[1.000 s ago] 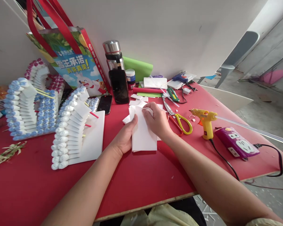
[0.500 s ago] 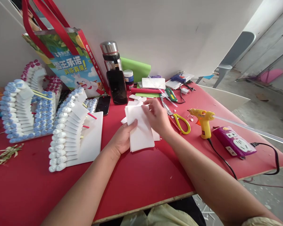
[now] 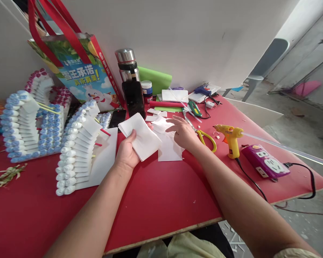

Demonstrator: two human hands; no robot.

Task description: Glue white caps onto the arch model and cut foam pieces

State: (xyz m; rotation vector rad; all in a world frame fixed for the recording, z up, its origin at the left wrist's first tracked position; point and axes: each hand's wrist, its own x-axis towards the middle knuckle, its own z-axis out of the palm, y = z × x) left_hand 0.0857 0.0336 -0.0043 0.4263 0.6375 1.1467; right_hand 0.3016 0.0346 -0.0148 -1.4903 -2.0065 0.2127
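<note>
A left hand (image 3: 127,154) grips a stack of white sheets (image 3: 142,139), thumb pressed across the top face, holding it tilted above a red counter (image 3: 156,204). Just beside it, the right hand (image 3: 184,132), its fingers spread wide and no object visibly in them, reaches over loose white sheets (image 3: 170,149) lying flat; whether the fingertips touch the paper cannot be told. The step in hand appears to be handling and separating these sheets. A next move on the flat ones would call for a fingertip under a thin edge, with the left thumb keeping the stack together. To the right of the right hand lie yellow-handled scissors (image 3: 215,144), then a yellow glue gun (image 3: 233,141) and a purple power strip (image 3: 266,161). Left of the stack stands a curved model of white and blue rolls (image 3: 70,154); farther back are a steel flask (image 3: 125,56) and a printed bag (image 3: 79,77).
</note>
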